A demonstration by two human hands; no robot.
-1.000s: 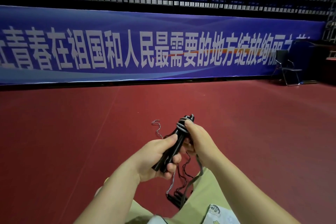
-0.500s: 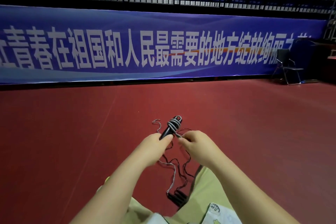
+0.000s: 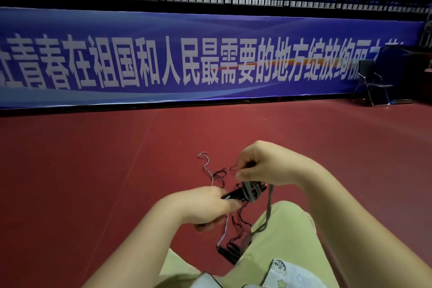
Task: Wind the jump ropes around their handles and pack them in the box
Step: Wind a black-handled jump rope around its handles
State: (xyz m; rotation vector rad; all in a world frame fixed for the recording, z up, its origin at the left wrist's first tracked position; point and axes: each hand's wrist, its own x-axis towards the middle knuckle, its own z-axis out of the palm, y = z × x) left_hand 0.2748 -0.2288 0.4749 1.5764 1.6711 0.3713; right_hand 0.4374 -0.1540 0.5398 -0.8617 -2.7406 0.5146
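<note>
My left hand (image 3: 205, 206) grips a pair of black jump rope handles (image 3: 236, 194), which lie nearly level and point right. Grey rope (image 3: 251, 190) is coiled several times round their far end. Just above the coil, my right hand (image 3: 264, 166) pinches the grey rope, and a loose length (image 3: 268, 213) hangs down from there across my knee. More jump ropes lie on the red floor below my hands: thin dark and white cords (image 3: 218, 175) and black handles (image 3: 228, 252). No box is in view.
I sit on a red sports floor (image 3: 93, 170), my knee in light green trousers (image 3: 287, 241) at the lower right. A long blue banner (image 3: 210, 58) closes off the far side. A black folding chair (image 3: 371, 84) stands at the far right.
The handles have tipped from pointing up and away to lying almost level and lower. My right hand rose above the coil, still carrying the rope round it.
</note>
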